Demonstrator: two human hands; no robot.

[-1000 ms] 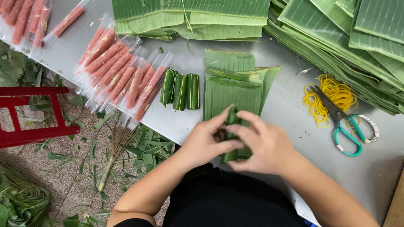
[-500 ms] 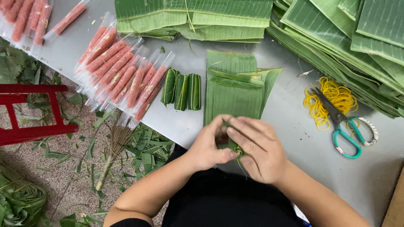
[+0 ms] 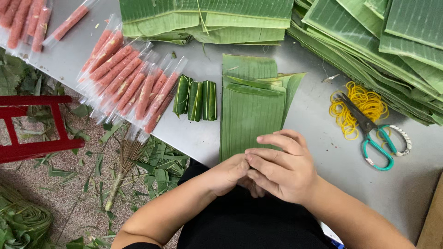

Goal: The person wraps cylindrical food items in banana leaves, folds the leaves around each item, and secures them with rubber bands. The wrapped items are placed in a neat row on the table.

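Head cam view, looking straight down. Both hands are bunched together at the near edge of the grey table [image 3: 194, 138], just below the flat stack of cut banana leaf strips [image 3: 251, 110]. The right hand [image 3: 284, 170] lies over the left hand [image 3: 228, 174], fingers curled in, clenched around something small. I honestly can't tell what's inside, since the hands hide it completely. Judging by the three finished leaf-wrapped rolls [image 3: 195, 99] lined up just left of the strips, it's probably one more of those.

If it is a roll, I'd say the trick at this stage is to keep the wrap pinched tight with one hand while the other tucks the end, so the leaf doesn't spring open. The yellow rubber bands [image 3: 357, 106] are within reach on the right, partly under the teal-handled scissors [image 3: 374, 133].

As for containers, there aren't any real ones. The nearest thing is the clear plastic sleeves [image 3: 134, 87] fanned out on the left, each holding a pinkish-red sausage stick. Bigger folded leaf piles [image 3: 207, 18] sit along the far edge of the table and off to the right.
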